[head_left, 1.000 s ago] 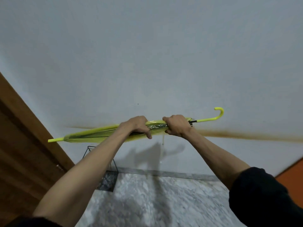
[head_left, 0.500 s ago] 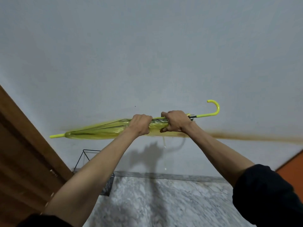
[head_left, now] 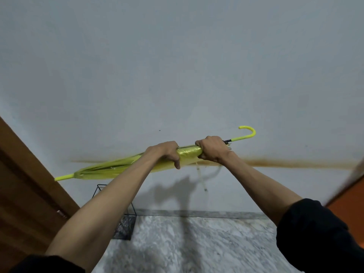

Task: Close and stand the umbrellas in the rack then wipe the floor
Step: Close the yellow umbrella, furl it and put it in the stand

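Note:
A closed yellow-green translucent umbrella point(head_left: 110, 170) is held almost level in front of the white wall, tip pointing left and down, hooked handle point(head_left: 248, 133) at the right. My left hand point(head_left: 164, 153) grips the folded canopy near its middle. My right hand point(head_left: 211, 149) grips the canopy end near the handle. A thin strap point(head_left: 201, 177) dangles below the umbrella between the hands. A black wire rack point(head_left: 126, 223) stands on the floor against the wall, partly hidden behind my left forearm.
A brown wooden door point(head_left: 23, 184) fills the left side. A grey marble floor point(head_left: 197, 243) runs below the wall. A brownish smear point(head_left: 295, 163) crosses the wall at hand height. An orange-brown surface point(head_left: 350, 205) shows at the right edge.
Both hands stayed on the umbrella and shifted slightly right. The umbrella tilted, its tip dropping to the left. The canopy looks more tightly gathered between the hands, and the strap swings loose.

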`<state>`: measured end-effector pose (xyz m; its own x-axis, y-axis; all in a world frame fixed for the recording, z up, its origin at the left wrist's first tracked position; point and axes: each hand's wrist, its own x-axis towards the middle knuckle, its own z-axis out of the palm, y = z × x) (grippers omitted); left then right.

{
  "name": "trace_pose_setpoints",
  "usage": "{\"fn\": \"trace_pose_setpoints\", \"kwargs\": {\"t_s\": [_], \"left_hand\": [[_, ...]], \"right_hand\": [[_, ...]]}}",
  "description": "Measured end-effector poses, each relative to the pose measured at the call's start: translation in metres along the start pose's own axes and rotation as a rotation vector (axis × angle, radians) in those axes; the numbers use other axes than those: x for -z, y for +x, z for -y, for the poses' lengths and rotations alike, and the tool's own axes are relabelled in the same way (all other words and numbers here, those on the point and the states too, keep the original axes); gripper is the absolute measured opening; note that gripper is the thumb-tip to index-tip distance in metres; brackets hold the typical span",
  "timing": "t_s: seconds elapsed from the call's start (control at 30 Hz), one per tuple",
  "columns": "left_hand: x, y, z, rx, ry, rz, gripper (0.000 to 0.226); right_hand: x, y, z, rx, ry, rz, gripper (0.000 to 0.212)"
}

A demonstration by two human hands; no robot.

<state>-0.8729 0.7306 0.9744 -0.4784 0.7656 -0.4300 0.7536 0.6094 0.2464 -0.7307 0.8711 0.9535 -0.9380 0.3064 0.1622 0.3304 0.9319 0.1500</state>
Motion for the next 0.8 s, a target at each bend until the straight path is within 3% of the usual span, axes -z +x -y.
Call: {"fn": "trace_pose_setpoints", "kwargs": {"t_s": [0.1, 0.23, 0.3, 0.37, 0.47, 0.53, 0.6, 0.73, 0.8], "left_hand": [[-0.003, 0.002, 0.002, -0.068, 0.127, -0.099, 0.089], [-0.02, 0.001, 0.005, -0.253, 0.489, -0.461, 0.112], [-0.028, 0.001, 0.006, -0.258, 0.618, -0.59, 0.105], [-0.028, 0.004, 0.007, -0.227, 0.599, -0.632, 0.077], [-0.023, 0.007, 0.007, -0.225, 0.461, -0.606, 0.03], [-0.019, 0.008, 0.008, -0.222, 0.348, -0.509, 0.017], [-0.016, 0.009, 0.009, -0.184, 0.225, -0.409, 0.01], [-0.002, 0.01, 0.008, -0.063, 0.023, -0.197, 0.045], [0.005, 0.009, 0.008, -0.016, -0.038, -0.092, 0.056]], "right_hand": [[0.006, 0.009, 0.0, -0.07, 0.118, 0.144, 0.022], [0.02, 0.016, -0.006, -0.219, 0.322, 0.366, 0.04], [0.023, 0.019, -0.008, -0.258, 0.383, 0.405, 0.046], [0.025, 0.021, -0.007, -0.268, 0.399, 0.418, 0.051], [0.024, 0.015, -0.006, -0.22, 0.351, 0.365, 0.073], [0.016, 0.007, -0.005, -0.147, 0.25, 0.279, 0.117], [0.007, -0.001, -0.003, -0.064, 0.099, 0.127, 0.139], [-0.011, -0.014, 0.001, 0.033, -0.126, -0.077, 0.133], [-0.013, -0.017, 0.001, 0.01, -0.122, -0.078, 0.109]]}}
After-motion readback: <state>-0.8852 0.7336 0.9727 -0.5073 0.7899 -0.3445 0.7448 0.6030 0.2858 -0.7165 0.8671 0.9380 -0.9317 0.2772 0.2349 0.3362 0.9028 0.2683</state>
